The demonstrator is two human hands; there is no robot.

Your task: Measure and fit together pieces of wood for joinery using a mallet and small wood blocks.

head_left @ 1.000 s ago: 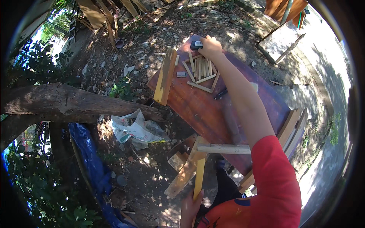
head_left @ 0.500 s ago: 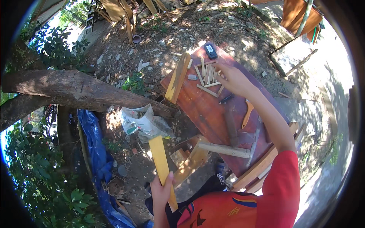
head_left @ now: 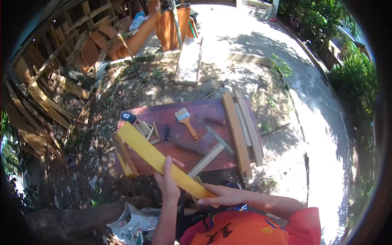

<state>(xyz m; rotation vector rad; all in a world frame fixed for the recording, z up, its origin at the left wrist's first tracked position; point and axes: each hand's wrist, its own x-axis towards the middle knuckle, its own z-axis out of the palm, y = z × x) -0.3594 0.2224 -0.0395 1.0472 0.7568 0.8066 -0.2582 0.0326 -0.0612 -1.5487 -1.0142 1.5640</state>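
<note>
My left hand [head_left: 167, 183] grips a long yellow wooden board [head_left: 143, 146] slanting up over the reddish-brown table [head_left: 171, 112]. My right hand [head_left: 212, 194] is closed on the board's lower end. On the table lie a wooden-handled paintbrush [head_left: 188, 125], a black pen-like object [head_left: 166, 133], a small dark device with a label [head_left: 128, 117] and several short thin sticks [head_left: 152, 132], partly behind the board. A pale wooden bar [head_left: 206, 160] rests near the front edge. Longer planks [head_left: 236, 134] lie along the right end, and other boards [head_left: 122, 155] at the left end.
Piled timber and slabs [head_left: 49, 98] fill the back left. A pale panel [head_left: 188, 65] lies beyond the table. A thick tree trunk [head_left: 73, 218] and plastic sacks [head_left: 130, 224] are at lower left. A sunlit concrete path [head_left: 310, 122] curves along the right, beside bushes [head_left: 351, 77].
My view has swung, bringing the table level and the timber pile into sight. My right hand left the items on the table and took hold of the yellow board, which my left hand has turned diagonal.
</note>
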